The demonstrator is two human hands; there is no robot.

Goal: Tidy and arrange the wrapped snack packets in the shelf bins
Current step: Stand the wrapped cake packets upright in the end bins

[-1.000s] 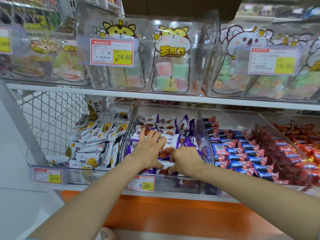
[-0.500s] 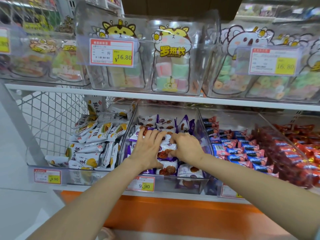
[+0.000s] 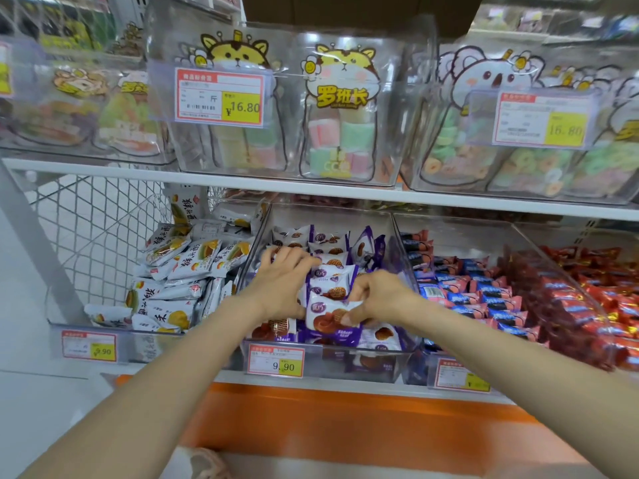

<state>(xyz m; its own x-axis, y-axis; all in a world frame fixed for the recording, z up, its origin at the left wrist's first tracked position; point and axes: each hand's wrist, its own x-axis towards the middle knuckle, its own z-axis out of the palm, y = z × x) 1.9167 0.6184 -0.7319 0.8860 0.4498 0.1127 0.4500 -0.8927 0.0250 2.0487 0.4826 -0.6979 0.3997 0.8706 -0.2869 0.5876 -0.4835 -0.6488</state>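
Purple packets, white-and-purple wrappers with a round brown biscuit printed on them, fill the middle bin, a clear plastic bin on the lower shelf. They lie in rough overlapping rows from the back wall to the front wall. One front packet sits near the bin's front edge, on top of the others and tilted up a little. Right hand pinches it at its right edge, thumb below and curled fingers on top. Left hand lies flat over the packets on the bin's left side, fingers nearly straight and slightly spread, tips reaching toward the back rows; it grips nothing. The two hands are close together, apart, with the pinched packet between them.

Price tag reading 9.90 is clipped to the bin's front wall. Left neighbouring bin holds white packets with yellow print, heaped loosely, with wire mesh at its left side. Right neighbouring bin holds blue-and-pink packets in rows; past it, at the shelf's right end, are red packets. Orange ledge runs below the front edge of the shelf. Upper shelf carries clear bins of candy bags with cartoon animals; a 16.80 tag hangs on one of them.
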